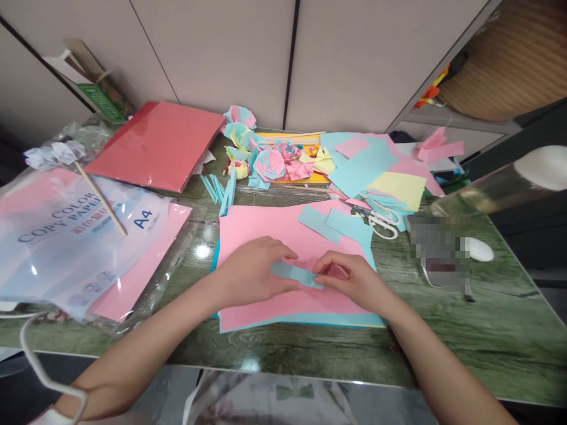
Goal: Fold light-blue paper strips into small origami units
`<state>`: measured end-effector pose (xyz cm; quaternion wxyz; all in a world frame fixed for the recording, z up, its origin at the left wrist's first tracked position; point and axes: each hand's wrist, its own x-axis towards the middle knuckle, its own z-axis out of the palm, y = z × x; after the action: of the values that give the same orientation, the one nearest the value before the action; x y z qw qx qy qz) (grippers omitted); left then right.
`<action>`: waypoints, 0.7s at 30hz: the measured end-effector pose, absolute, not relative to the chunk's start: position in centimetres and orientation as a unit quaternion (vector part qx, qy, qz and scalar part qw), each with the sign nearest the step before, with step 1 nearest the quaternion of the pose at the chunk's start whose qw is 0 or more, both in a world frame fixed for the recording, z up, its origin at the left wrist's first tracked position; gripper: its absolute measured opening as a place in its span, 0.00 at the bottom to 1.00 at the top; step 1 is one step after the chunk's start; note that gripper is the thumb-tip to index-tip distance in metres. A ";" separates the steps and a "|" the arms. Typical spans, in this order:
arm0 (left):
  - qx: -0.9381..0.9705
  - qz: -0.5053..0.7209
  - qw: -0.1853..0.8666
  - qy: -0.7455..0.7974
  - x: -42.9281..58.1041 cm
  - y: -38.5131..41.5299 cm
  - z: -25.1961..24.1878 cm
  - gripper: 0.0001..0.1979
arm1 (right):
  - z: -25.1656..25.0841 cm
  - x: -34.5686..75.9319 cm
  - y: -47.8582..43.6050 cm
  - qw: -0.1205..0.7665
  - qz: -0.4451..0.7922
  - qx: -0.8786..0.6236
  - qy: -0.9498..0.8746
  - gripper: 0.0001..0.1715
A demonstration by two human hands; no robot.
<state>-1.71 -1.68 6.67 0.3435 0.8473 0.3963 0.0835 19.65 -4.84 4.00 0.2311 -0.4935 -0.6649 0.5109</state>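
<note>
A narrow light-blue paper strip [292, 273] spans the gap between my hands, just over the pink paper sheet [261, 227]. My left hand [257, 271] holds its left end between thumb and fingers. At the other end, my right hand [348, 277] pinches the strip with thumb and fingertips. Beyond my right hand, light-blue paper rectangles [348, 225] lie on the pink sheet. White-handled scissors [383, 223] rest at that sheet's far right corner. Folded blue paper strips [228, 192] sit near its far left corner.
Paper flowers [270, 165] and coloured paper pieces [363, 168] crowd the back. A plastic-wrapped pack of colour copy paper [88, 236] and a red folder-like stack [159, 144] lie left. On the right are a clear bottle [482, 192], a blurred dark object [436, 251] and a white mouse-like object [481, 249].
</note>
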 end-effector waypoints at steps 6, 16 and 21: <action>0.789 0.111 0.440 0.414 1.1 -3.0 5.6 0.15 | 3.9 19.3 -5.2 0.264 0.513 -0.490 -0.653 0.11; 0.652 0.202 0.571 0.456 1.7 -2.8 4.1 0.08 | 3.8 18.7 -5.4 0.315 0.485 -0.547 -0.605 0.09; 0.655 0.184 0.572 0.458 1.6 -2.8 4.1 0.12 | 4.0 18.6 -5.4 0.312 0.511 -0.557 -0.575 0.07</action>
<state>1.64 -2.82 4.12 0.5716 0.6551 0.4585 0.1840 18.55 -5.38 3.97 0.3121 -0.5571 -0.5755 0.5109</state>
